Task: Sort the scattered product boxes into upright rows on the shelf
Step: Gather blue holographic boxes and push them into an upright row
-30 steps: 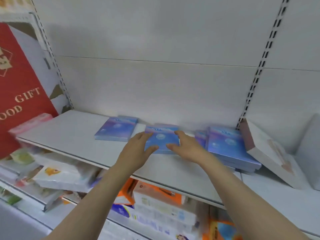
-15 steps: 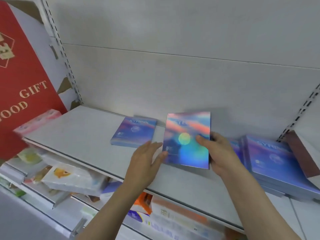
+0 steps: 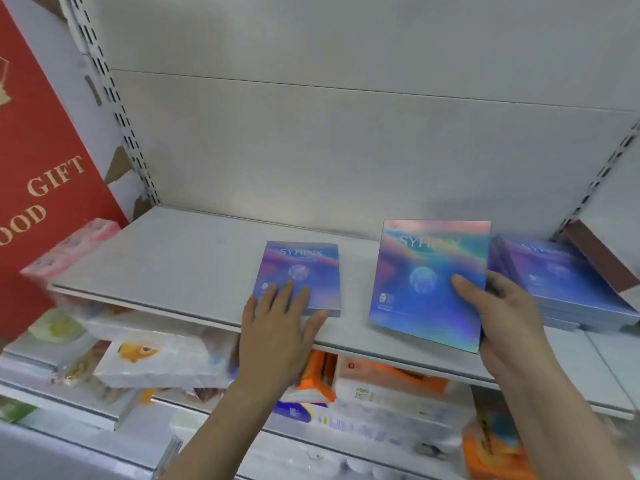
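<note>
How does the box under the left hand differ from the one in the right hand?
The flat box lies face-up on the shelf; the held box is raised, tilted toward the camera. The left hand rests straight fingers on the flat box; the right hand grips the held box's edge. Both show the same iridescent blue-purple SYRINX cover.

I see the shelf (image 3: 180, 258) carrying one box (image 3: 299, 275) lying flat near the middle of its front edge, with my left hand (image 3: 277, 327) resting on that box's near end. To its right, my right hand (image 3: 502, 317) holds a second box (image 3: 426, 282) upright, its lower edge near the front edge. Further right, a stack of boxes (image 3: 568, 285) lies flat, just beside the held box. Packaged goods (image 3: 166, 362) lie on the lower shelf (image 3: 69, 407) below.
</note>
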